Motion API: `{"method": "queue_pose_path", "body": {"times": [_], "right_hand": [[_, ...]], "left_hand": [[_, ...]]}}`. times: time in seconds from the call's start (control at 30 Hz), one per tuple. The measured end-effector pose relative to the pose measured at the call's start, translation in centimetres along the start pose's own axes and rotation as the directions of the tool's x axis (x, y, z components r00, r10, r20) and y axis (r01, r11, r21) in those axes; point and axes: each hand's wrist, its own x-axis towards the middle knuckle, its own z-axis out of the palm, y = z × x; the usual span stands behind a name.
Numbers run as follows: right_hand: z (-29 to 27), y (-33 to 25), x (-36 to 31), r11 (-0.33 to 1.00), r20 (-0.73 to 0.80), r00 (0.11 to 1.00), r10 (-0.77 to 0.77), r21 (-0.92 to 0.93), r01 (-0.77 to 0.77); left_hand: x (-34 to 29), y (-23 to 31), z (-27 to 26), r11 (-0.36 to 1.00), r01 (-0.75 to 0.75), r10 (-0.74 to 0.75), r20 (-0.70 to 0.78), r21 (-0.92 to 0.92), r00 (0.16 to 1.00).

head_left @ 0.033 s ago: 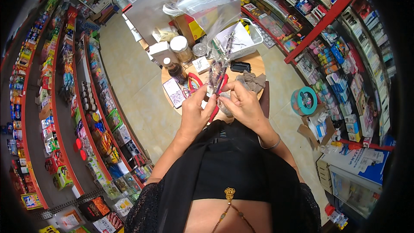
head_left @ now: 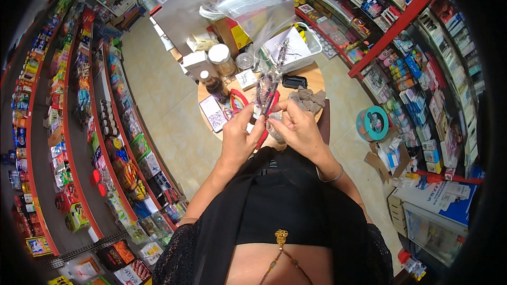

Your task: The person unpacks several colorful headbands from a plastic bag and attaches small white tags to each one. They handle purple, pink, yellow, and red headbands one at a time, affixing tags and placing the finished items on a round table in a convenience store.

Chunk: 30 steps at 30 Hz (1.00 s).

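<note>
A dark purple, feathery sprig-like bundle with glints of silver (head_left: 268, 87) rises above the near edge of the small round table. Its exact kind is hard to make out. My left hand (head_left: 240, 136) closes thumb and forefinger on its lower stem. Close beside it my right hand (head_left: 300, 131) has thumb and fingers pinched together at the same stem end; whatever is between those fingertips is too small to name. Red loops of cord or band (head_left: 238, 96) lie behind my left hand. A crumpled brown cloth (head_left: 312, 99) rests beyond my right hand.
On the wooden table (head_left: 311, 78) stand a dark bottle (head_left: 214, 85), a lidded jar (head_left: 222, 60), a black tray (head_left: 294, 82), and a patterned white phone-like slab (head_left: 212, 113). Clear plastic bags (head_left: 259, 2) bulge behind. Stocked shelves flank both sides; a turquoise round tub (head_left: 373, 122) sits at right.
The upper part of the purple bundle has tilted very slightly to the right. Both hands keep the same grip and place.
</note>
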Motion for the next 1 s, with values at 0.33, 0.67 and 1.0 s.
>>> {"method": "queue_pose_path", "body": {"times": [0.33, 0.67, 1.0], "right_hand": [[0.2, -0.6, -0.1, 0.991, 0.051, 0.996, 0.073, 0.113, -0.079], [2.2, 0.4, 0.3, 0.556, 0.165, 0.935, 0.314, 0.767, -0.321], [0.9, 0.9, 0.1, 0.284, 0.345, 0.878, 0.332, 0.851, -0.442]], "left_hand": [[-0.1, -0.1, -0.4, 1.0, -0.014, 0.014, 0.03, 0.013, 0.999], [0.2, 1.0, -0.2, 0.999, -0.046, 0.046, 0.021, 0.023, 0.999], [0.3, 1.8, -0.1, 0.996, -0.083, 0.085, 0.056, -0.039, 0.995]]}}
